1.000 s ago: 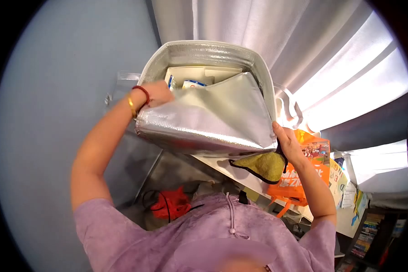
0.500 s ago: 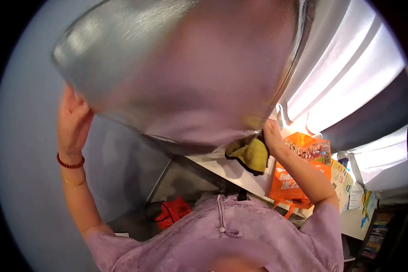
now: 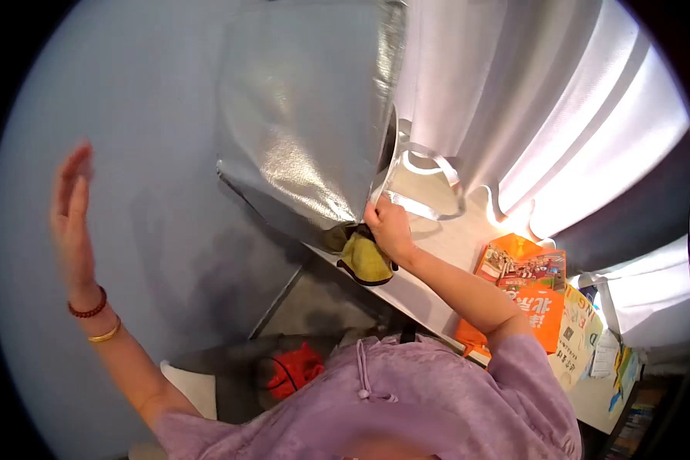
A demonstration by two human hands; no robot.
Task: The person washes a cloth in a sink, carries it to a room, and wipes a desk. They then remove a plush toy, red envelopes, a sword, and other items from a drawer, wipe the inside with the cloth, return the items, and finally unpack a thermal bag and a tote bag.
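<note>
now right hand (image 3: 389,230) grips silver bag (image 3: 307,130); left hand (image 3: 73,211) open, empty.

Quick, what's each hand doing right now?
Left hand: open, holding nothing.
Right hand: closed, gripping the silver insulated bag at its edge.

Silver insulated bag (image 3: 307,130): foil-like skin, crinkled and glinting. It was held aloft at upper centre, far from the body, turned so its broad flat face showed to the left. Contents could not be seen. The lower right corner was gripped by the right hand (image 3: 391,230).

Silver strap handle (image 3: 429,180): looped out to the right of the bag, just above that hand.

Yellow cloth (image 3: 364,259): fuzzy, dark-trimmed and crumpled. It dangled just below the bag's lower corner, touching the same hand on its near left side.
</note>
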